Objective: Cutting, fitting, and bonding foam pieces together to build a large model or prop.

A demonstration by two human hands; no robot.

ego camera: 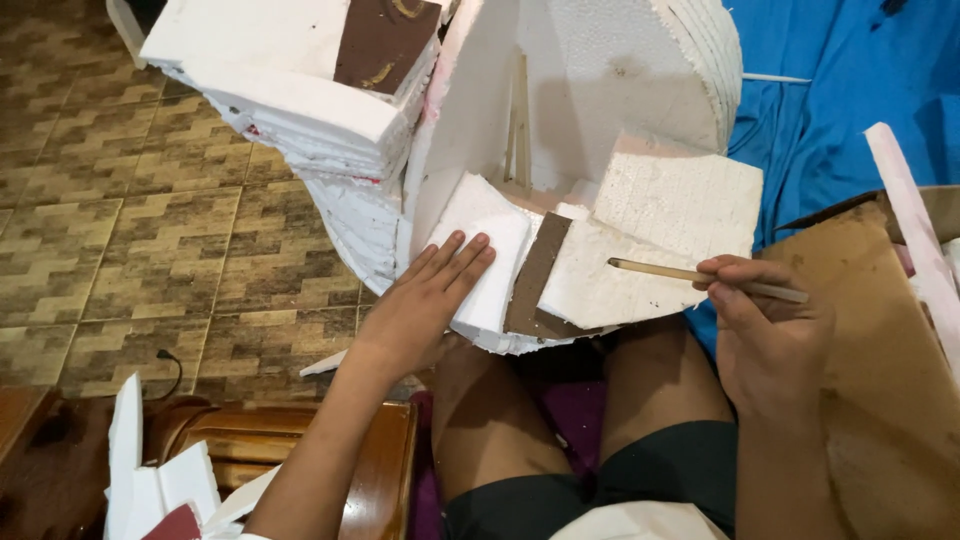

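The left hand (430,295) lies flat with fingers spread on a white foam slab (485,250) of the foam structure (600,80) above the knees, steadying it, while the right hand (765,335) pinches a thin wooden stick (700,277), its tip on the next foam piece (610,280).

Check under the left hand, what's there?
Left hand lies flat on a white foam slab, next to a brown strip. Right hand holds a thin stick. The foam under the palm is hidden.

Home room used for craft: patterned floor tiles (130,230), carved wooden furniture (300,450), stacked foam sheets (290,90), blue cloth (850,90).
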